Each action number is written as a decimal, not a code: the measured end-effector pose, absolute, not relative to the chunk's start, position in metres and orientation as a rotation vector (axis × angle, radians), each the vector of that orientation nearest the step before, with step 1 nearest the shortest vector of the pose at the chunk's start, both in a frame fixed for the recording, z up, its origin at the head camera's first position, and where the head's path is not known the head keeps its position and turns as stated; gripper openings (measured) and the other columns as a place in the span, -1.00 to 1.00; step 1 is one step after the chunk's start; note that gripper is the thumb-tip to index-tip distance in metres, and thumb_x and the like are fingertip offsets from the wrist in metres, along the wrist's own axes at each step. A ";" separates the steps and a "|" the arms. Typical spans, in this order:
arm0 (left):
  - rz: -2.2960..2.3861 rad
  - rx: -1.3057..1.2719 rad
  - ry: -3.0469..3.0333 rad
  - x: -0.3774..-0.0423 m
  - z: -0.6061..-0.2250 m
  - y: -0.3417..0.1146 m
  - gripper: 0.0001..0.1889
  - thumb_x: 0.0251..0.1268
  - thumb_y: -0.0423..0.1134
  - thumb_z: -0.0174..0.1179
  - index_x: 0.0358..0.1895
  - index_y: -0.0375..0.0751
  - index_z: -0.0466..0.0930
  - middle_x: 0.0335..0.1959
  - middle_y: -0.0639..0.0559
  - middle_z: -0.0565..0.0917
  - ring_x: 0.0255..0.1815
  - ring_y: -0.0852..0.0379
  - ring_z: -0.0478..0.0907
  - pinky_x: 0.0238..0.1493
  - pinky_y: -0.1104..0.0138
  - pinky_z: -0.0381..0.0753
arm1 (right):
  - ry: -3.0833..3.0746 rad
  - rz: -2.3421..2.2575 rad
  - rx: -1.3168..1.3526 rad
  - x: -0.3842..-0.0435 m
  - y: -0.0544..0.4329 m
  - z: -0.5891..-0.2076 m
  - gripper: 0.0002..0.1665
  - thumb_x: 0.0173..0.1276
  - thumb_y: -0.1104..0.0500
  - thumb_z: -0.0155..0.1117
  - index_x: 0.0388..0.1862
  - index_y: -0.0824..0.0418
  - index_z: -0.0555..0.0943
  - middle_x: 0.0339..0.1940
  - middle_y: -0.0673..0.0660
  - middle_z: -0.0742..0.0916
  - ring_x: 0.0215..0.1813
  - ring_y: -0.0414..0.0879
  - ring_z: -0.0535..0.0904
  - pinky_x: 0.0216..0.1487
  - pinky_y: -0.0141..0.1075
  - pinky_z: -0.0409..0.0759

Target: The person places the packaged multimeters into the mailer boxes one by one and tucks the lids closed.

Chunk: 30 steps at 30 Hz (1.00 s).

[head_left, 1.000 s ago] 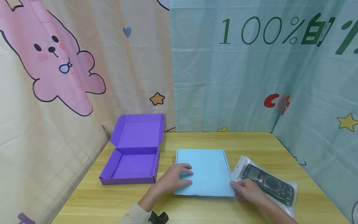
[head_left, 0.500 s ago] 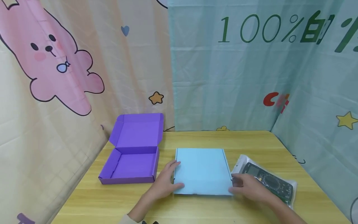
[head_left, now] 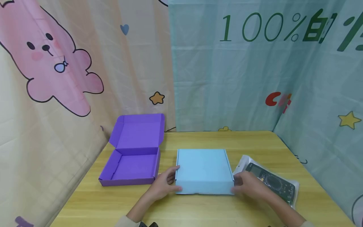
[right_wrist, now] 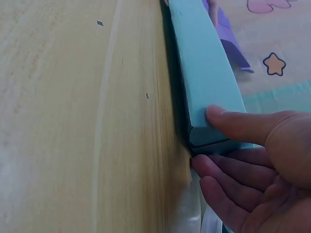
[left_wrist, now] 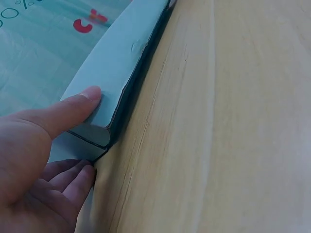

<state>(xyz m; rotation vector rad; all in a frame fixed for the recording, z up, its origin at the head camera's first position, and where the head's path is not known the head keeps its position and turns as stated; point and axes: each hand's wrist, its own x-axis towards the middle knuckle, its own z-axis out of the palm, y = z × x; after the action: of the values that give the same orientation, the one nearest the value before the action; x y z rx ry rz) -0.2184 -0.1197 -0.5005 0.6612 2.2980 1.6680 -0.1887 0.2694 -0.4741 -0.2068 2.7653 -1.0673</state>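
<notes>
A light blue cardboard box (head_left: pixel 202 165), its lid down, is held between both hands at the middle of the table. My left hand (head_left: pixel 162 186) grips its left front corner; in the left wrist view the thumb (left_wrist: pixel 80 109) presses the front face while the fingers curl at the side. On the opposite corner my right hand (head_left: pixel 250 186) does the same, its thumb (right_wrist: pixel 243 126) on the front face in the right wrist view. A dark gap of shadow shows along the box's lower front edge. Whatever is inside the box is hidden.
An open purple box (head_left: pixel 127 182) stands at the left with its lid raised. At the right, partly behind my right forearm, lies a black multimeter (head_left: pixel 275 184) in a clear plastic bag (head_left: pixel 243 161). Printed curtains (head_left: pixel 204 94) hang behind the wooden table (head_left: pixel 210 211).
My left hand has slid off the box's top to its left side. The right hand now grips the right corner. The box's front face has come into view as its front edge tips up.
</notes>
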 end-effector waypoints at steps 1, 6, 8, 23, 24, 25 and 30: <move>1.663 0.657 2.308 -0.220 -0.501 -0.119 -0.07 0.18 -0.22 0.55 0.59 -0.17 0.24 0.53 -0.45 0.22 0.50 -0.41 0.23 0.45 -0.08 0.31 | 2.778 -1.051 -0.222 -0.190 0.269 -0.473 -0.60 0.09 0.12 0.67 -0.12 0.22 0.75 -0.30 -0.03 0.73 -0.26 -0.09 0.61 -0.13 -0.11 0.70; 1.595 0.650 2.387 -0.223 -0.501 -0.116 -0.08 0.11 -0.20 0.58 0.56 -0.13 0.31 0.49 -0.41 0.31 0.45 -0.37 0.33 0.39 -0.03 0.43 | 2.844 -0.982 -0.238 -0.190 0.265 -0.472 -0.73 0.08 0.17 0.67 -0.28 0.15 0.73 -0.43 -0.05 0.68 -0.37 -0.11 0.54 -0.26 -0.22 0.63; 1.552 0.648 2.432 -0.223 -0.500 -0.115 -0.08 0.09 -0.20 0.60 0.54 -0.13 0.33 0.48 -0.38 0.34 0.42 -0.35 0.38 0.34 0.00 0.50 | 2.868 -0.961 -0.258 -0.190 0.265 -0.473 -0.75 0.08 0.17 0.68 -0.33 0.14 0.72 -0.45 -0.06 0.68 -0.39 -0.12 0.53 -0.28 -0.24 0.62; 1.275 0.865 2.702 -0.226 -0.498 -0.110 -0.17 0.19 -0.25 0.53 0.49 -0.40 0.32 0.25 -0.34 0.60 0.18 -0.16 0.65 0.10 0.19 0.69 | 3.004 -0.871 -0.743 -0.196 0.275 -0.482 -0.85 0.13 0.13 0.64 -0.36 0.10 0.80 -0.43 -0.14 0.76 -0.48 -0.36 0.49 -0.43 -0.39 0.56; 1.296 0.864 2.683 -0.226 -0.499 -0.110 -0.17 0.20 -0.27 0.53 0.49 -0.40 0.31 0.25 -0.35 0.60 0.18 -0.17 0.64 0.10 0.19 0.69 | 3.003 -0.876 -0.743 -0.196 0.276 -0.482 -0.85 0.14 0.12 0.64 -0.36 0.10 0.80 -0.42 -0.13 0.77 -0.48 -0.36 0.49 -0.43 -0.39 0.57; 1.317 0.871 2.667 -0.226 -0.499 -0.111 -0.17 0.19 -0.29 0.53 0.49 -0.41 0.31 0.26 -0.38 0.59 0.18 -0.20 0.64 0.10 0.18 0.69 | 3.004 -0.881 -0.739 -0.197 0.276 -0.483 -0.85 0.14 0.11 0.64 -0.37 0.09 0.80 -0.42 -0.12 0.77 -0.48 -0.35 0.50 -0.43 -0.39 0.57; 1.431 0.809 2.565 -0.227 -0.501 -0.114 -0.15 0.16 -0.33 0.54 0.52 -0.33 0.31 0.31 -0.43 0.52 0.22 -0.28 0.60 0.10 0.21 0.68 | 3.007 -0.884 -0.713 -0.198 0.279 -0.486 -0.82 0.15 0.05 0.64 -0.35 0.07 0.81 -0.35 -0.09 0.80 -0.40 -0.36 0.55 -0.30 -0.38 0.65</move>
<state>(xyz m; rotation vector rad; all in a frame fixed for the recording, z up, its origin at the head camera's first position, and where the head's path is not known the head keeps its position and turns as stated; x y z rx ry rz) -0.2272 -0.1136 -0.5009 0.8088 2.5652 1.4307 -0.1978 0.2789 -0.4859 -0.7133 3.0068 -0.8835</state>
